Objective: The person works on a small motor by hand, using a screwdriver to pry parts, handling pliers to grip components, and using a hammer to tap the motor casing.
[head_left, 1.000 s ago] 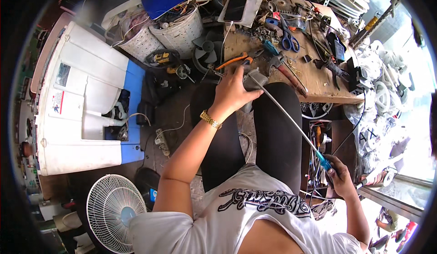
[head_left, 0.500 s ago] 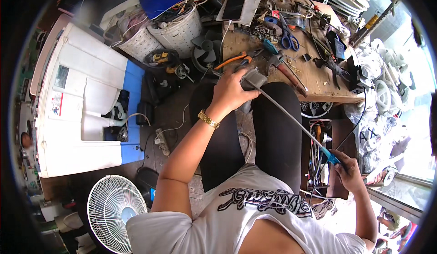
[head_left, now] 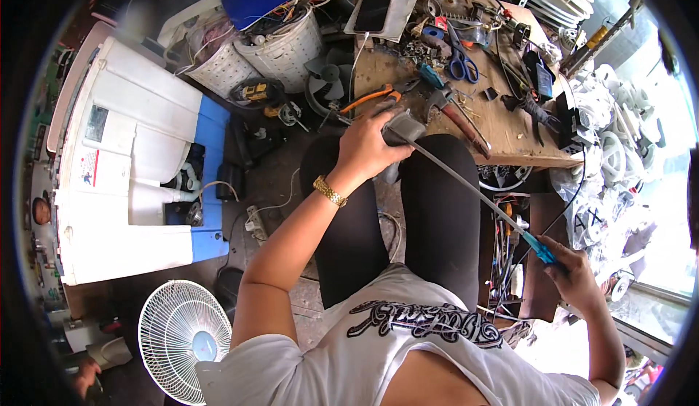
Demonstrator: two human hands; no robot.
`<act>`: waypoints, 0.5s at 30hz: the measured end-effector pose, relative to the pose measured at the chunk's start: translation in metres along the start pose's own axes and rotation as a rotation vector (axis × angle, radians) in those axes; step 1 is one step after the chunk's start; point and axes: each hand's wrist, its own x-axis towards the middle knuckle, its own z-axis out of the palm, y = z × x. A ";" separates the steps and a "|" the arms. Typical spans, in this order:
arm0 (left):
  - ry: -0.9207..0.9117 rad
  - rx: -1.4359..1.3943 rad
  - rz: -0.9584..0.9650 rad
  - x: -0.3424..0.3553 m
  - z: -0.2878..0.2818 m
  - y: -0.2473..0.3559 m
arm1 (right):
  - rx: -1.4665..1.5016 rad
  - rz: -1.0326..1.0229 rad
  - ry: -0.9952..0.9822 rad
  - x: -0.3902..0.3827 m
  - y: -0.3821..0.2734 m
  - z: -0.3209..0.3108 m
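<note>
My left hand [head_left: 368, 145] is closed around a grey, block-shaped metal part [head_left: 406, 126] and holds it up near the bench's front edge, above my knees. My palm and fingers hide much of the part, so its exact kind does not show. Out to the right, my right hand [head_left: 575, 275] grips the blue handle of a long screwdriver [head_left: 539, 248]. Its thin shaft slants up and left, and the far end meets the grey part. Whether the tip touches or sits inside it, I cannot tell. A hammer [head_left: 460, 120] and orange-handled pliers [head_left: 371, 97] lie just beyond my left hand.
The wooden bench [head_left: 520, 133] carries scissors [head_left: 461, 62], a phone [head_left: 373, 11] and scattered small parts. Left of me stand a white and blue washing machine [head_left: 109, 224] and a fan [head_left: 186, 340]. Bagged white parts [head_left: 619, 144] pile up on the right.
My right hand has shifted right and slightly down with the screwdriver, and the handle has moved along with it. My left hand and the grey part stay almost in place.
</note>
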 end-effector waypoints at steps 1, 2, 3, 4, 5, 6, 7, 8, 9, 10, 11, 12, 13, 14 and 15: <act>-0.009 0.000 -0.017 0.001 0.000 0.001 | -0.055 -0.067 0.044 -0.001 -0.001 0.003; 0.029 0.005 -0.001 0.001 0.000 0.002 | -0.122 -0.084 0.047 -0.002 -0.002 0.004; -0.016 0.002 -0.026 0.002 0.000 0.002 | -0.059 -0.074 0.055 -0.003 -0.001 0.005; -0.015 0.003 -0.018 0.001 -0.001 0.002 | -0.007 -0.014 0.023 -0.002 0.000 0.003; 0.045 0.008 0.030 0.001 -0.001 0.003 | 0.056 0.038 -0.018 -0.002 0.001 0.002; -0.001 0.001 0.019 0.001 -0.001 0.003 | 0.214 0.203 -0.125 0.001 0.004 -0.004; 0.015 -0.001 0.050 0.000 -0.001 0.002 | 0.432 0.394 -0.206 0.003 0.006 -0.011; 0.067 -0.005 0.093 0.000 -0.001 0.002 | 0.590 0.392 -0.267 0.009 0.009 -0.014; 0.034 -0.002 0.089 -0.001 -0.001 0.002 | 0.736 0.391 -0.311 0.013 0.010 -0.019; 0.040 0.000 0.097 -0.001 -0.001 0.001 | 0.786 0.381 -0.358 0.016 0.010 -0.021; 0.073 0.008 0.106 -0.002 0.000 0.001 | 0.827 0.378 -0.390 0.019 0.008 -0.021; 0.042 -0.012 0.092 -0.002 0.000 0.001 | 0.829 0.424 -0.404 0.019 0.006 -0.022; 0.036 -0.024 0.082 -0.002 -0.001 0.000 | 0.728 0.389 -0.381 0.020 0.003 -0.020; 0.061 -0.038 0.081 -0.003 -0.001 0.000 | 0.597 0.404 -0.337 0.017 -0.002 -0.018; 0.019 -0.039 0.060 -0.003 -0.001 0.001 | 0.493 0.384 -0.292 0.015 -0.006 -0.017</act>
